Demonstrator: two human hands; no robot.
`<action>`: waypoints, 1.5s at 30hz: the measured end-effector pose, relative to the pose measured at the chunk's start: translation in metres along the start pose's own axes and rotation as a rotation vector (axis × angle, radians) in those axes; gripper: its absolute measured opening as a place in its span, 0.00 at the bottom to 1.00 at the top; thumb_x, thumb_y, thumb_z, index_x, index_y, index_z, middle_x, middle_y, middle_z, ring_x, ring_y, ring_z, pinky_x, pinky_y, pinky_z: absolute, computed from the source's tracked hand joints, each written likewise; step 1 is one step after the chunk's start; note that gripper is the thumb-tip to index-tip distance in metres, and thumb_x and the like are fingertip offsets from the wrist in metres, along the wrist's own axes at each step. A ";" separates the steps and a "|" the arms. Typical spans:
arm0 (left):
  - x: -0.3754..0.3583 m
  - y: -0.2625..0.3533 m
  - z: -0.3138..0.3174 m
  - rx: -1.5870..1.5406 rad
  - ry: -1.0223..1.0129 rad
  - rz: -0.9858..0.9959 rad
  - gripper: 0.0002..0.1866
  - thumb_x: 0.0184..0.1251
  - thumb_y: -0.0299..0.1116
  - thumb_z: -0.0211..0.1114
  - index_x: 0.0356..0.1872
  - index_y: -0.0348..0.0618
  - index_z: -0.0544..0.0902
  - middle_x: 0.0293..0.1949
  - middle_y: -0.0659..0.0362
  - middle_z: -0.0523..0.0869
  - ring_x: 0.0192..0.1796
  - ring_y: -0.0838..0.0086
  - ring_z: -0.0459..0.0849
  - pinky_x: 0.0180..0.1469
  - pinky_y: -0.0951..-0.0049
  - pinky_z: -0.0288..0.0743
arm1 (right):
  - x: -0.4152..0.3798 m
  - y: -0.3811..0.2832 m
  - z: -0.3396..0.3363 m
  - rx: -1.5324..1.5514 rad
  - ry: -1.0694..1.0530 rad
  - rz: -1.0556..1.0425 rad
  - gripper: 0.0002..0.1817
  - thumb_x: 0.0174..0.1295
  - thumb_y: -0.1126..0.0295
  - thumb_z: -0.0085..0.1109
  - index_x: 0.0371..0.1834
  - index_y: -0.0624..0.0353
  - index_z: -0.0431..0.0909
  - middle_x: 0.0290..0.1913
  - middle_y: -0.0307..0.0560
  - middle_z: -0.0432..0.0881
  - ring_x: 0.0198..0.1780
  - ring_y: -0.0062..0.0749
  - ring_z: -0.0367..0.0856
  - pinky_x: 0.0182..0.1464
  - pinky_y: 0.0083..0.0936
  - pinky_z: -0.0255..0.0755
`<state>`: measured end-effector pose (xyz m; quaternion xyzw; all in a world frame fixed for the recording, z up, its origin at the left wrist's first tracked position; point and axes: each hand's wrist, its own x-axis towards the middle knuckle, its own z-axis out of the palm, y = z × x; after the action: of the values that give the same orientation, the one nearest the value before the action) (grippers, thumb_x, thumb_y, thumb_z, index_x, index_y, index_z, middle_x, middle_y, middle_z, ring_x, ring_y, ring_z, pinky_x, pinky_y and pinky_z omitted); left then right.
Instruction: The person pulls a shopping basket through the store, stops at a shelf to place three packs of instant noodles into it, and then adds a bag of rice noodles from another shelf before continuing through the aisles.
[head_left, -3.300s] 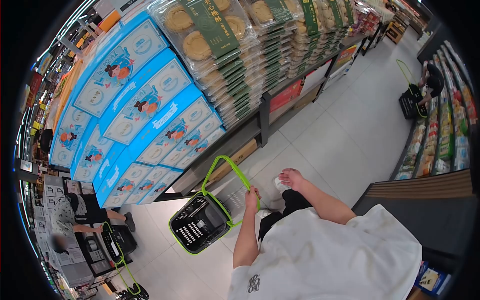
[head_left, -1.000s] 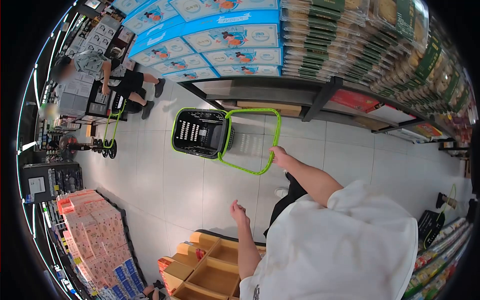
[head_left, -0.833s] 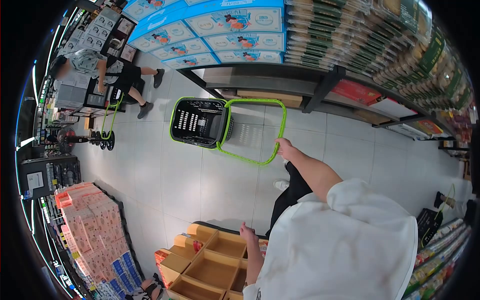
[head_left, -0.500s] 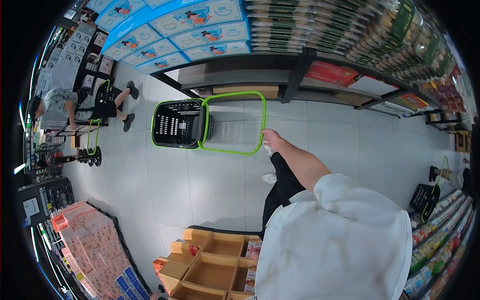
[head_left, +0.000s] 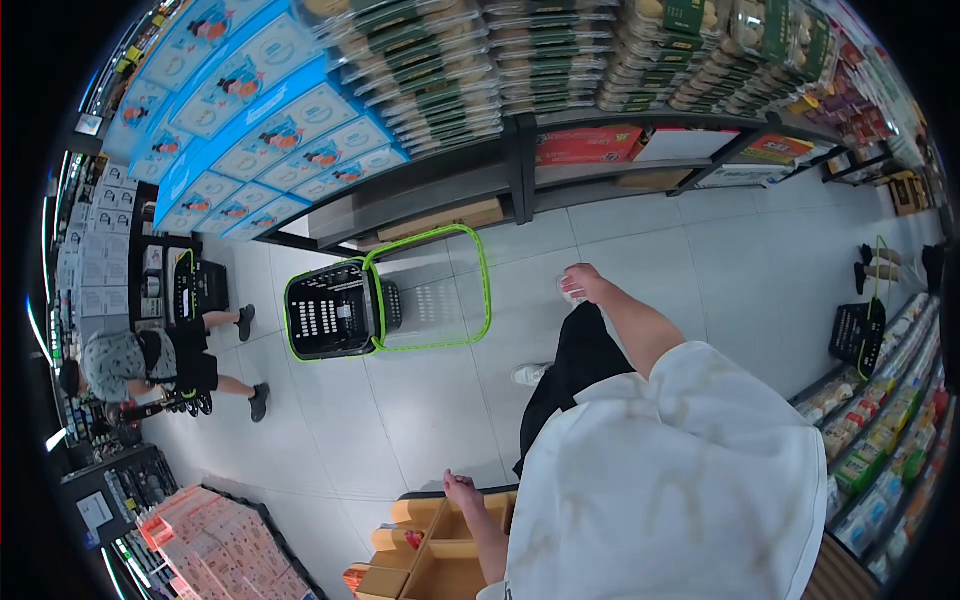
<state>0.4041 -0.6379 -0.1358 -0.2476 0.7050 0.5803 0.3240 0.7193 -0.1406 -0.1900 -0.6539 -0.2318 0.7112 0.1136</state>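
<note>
A black shopping basket with bright green trim stands on the tiled floor, its green handle folded out toward me. My right hand is apart from the handle, some way to its right, with loosely bent fingers and nothing visible in them. Behind its fingertips shows one of my white shoes. Over the edge of a light wooden display stand hangs my left hand, its fingers apart and seemingly holding nothing.
Blue boxes and clear packs of food fill the shelf along the top. At left a person bends by another basket. Pink boxes stack at lower left. Another basket is by a person's legs at right.
My right hand has let go of the green basket handle and is now away from it. My left hand has come out into view over the wooden stand. The view has turned.
</note>
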 end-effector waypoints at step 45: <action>-0.166 -0.083 0.194 0.147 0.016 -0.277 0.18 0.71 0.42 0.51 0.57 0.47 0.70 0.46 0.57 0.78 0.45 0.71 0.76 0.49 0.70 0.72 | 0.201 -0.275 -0.229 0.207 0.214 -0.174 0.16 0.65 0.50 0.46 0.30 0.50 0.71 0.23 0.38 0.77 0.22 0.27 0.76 0.24 0.25 0.69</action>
<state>0.6080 -0.4698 -0.0888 -0.3228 0.7073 0.4746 0.4126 0.8811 0.2323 -0.2439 -0.6881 -0.1999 0.6451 0.2655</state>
